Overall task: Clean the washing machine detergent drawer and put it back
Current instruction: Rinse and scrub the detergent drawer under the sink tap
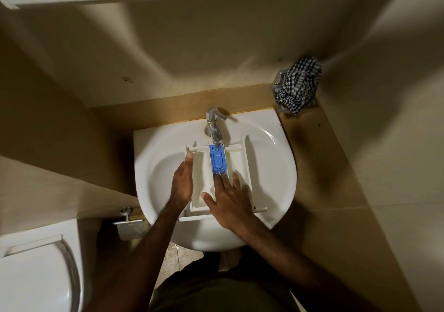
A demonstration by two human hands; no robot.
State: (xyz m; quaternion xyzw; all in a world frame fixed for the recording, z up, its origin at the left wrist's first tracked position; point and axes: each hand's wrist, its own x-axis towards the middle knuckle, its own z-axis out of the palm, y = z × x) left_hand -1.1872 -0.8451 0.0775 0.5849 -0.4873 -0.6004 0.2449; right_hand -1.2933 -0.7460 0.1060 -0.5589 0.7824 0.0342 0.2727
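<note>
Left hand [183,181] steadies the drawer [199,179]; right fingers [224,179], spread flat, should rub just below the blue insert [218,160].

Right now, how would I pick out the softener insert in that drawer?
Find the white sink at the centre. Across it, under the tap, lies the white detergent drawer. The insert is the bright blue strip down its middle, just beyond the right hand: the only coloured part.

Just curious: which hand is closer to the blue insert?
Right. The right hand has fingertips touching the blue insert; the left hand holds the drawer's left side.
</note>
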